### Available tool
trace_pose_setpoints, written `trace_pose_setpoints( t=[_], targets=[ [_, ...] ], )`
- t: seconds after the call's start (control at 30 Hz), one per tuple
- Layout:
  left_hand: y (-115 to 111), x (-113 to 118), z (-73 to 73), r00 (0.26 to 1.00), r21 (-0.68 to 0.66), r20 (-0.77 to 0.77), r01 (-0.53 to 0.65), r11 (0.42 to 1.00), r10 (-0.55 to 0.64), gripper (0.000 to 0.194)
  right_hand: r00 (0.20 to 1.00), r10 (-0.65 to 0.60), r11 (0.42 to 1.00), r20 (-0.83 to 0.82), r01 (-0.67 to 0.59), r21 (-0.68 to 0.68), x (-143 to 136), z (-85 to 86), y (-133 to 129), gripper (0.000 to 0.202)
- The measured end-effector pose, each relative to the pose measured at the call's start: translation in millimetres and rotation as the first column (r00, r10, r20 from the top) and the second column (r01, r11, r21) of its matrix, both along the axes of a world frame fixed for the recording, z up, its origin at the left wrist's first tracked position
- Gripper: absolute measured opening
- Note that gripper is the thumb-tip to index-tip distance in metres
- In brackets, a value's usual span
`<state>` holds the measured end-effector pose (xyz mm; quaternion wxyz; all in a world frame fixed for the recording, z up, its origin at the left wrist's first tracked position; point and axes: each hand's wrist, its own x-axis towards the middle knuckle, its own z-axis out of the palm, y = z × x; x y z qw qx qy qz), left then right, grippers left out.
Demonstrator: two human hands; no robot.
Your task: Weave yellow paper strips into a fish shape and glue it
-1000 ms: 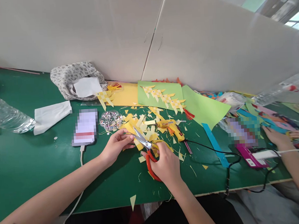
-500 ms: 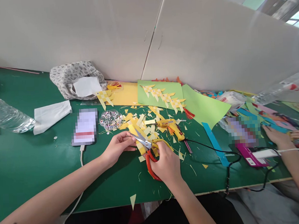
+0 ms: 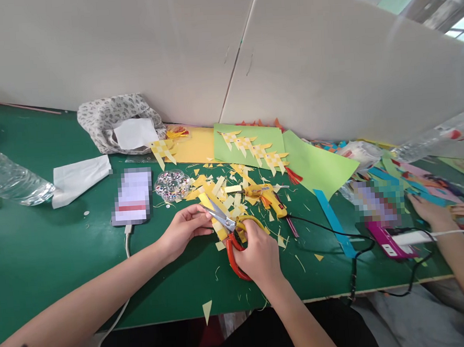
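Yellow paper strip (image 3: 220, 231): located over the worktop (image 3: 164, 298), about midway between the near edge and the far edge along the wall. Neither near corner of the worktop is in view. Whether the strip touches the surface cannot be determined.

Orientation: the long axis runs obliquely, from the far-left end to the near-right end. The scissors (image 3: 228, 224) lie across it, with blades pointing far-left and opened to a narrow V. The controlling relation is judged to be the shallow angle between blades and strip. Whether paper sits between the blades cannot be determined.

Left hand (image 3: 180, 231): nearer to the strip, on its left side. Thumb and forefinger are closed in a pinch at the strip's left edge, close beside the blade tips; the remaining fingers are loosely bent.

Right hand (image 3: 258, 255): to the right and nearer the wearer. Fingers are curled around the scissor handles.

Adjacent: paper cuttings (image 3: 219, 186) lie just beyond the blades.
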<state>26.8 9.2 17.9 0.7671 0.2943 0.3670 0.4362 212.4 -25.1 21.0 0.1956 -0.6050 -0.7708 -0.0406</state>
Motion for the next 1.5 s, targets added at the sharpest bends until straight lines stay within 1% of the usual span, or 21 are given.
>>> trace_pose_setpoints(
  t=[0.13,0.33,0.5,0.67,0.87,1.03,1.2,1.37,1.5],
  targets=[
    [0,0,-0.1,1.000,-0.014,0.014,-0.001,1.000,0.001,0.016,1.000,0.002,1.000,0.004,-0.002,-0.017,1,-0.7,0,0.032],
    [1,0,-1.9,1.000,-0.022,0.015,0.000,1.000,0.000,0.017,1.000,-0.003,1.000,0.010,0.003,-0.022,0,2.9,1,0.031],
    [1,0,-2.2,1.000,-0.024,0.019,0.000,1.000,0.001,0.017,1.000,0.005,1.000,0.013,-0.006,0.005,0,2.7,1,0.030],
    [2,0,-1.8,1.000,-0.033,0.005,0.002,0.999,-0.002,0.019,1.000,0.014,1.000,0.012,-0.014,0.004,1,0.4,2,0.029],
    [2,-1,-3.6,1.000,-0.034,0.012,-0.002,0.999,0.002,0.019,0.999,0.023,0.999,0.025,-0.023,0.025,2,1.7,2,0.028],
    [2,0,-3.0,1.000,-0.045,0.022,-0.008,0.999,0.009,0.018,0.999,0.025,0.998,0.043,-0.027,0.052,2,-0.2,4,0.031],
    [2,0,-2.4,1.000,-0.050,0.023,-0.013,0.999,0.014,0.018,0.998,0.027,0.996,0.052,-0.031,0.079,2,-1.6,3,0.030],
    [2,-1,2.1,0.999,-0.011,-0.038,-0.005,1.000,0.005,0.021,0.998,0.023,0.994,0.055,-0.029,0.108,4,-1.4,3,0.030],
    [4,-5,7.6,0.991,0.084,-0.131,0.029,0.996,-0.018,0.022,0.997,0.009,0.990,0.075,-0.019,0.136,7,-1.1,3,0.028]
  ],
)
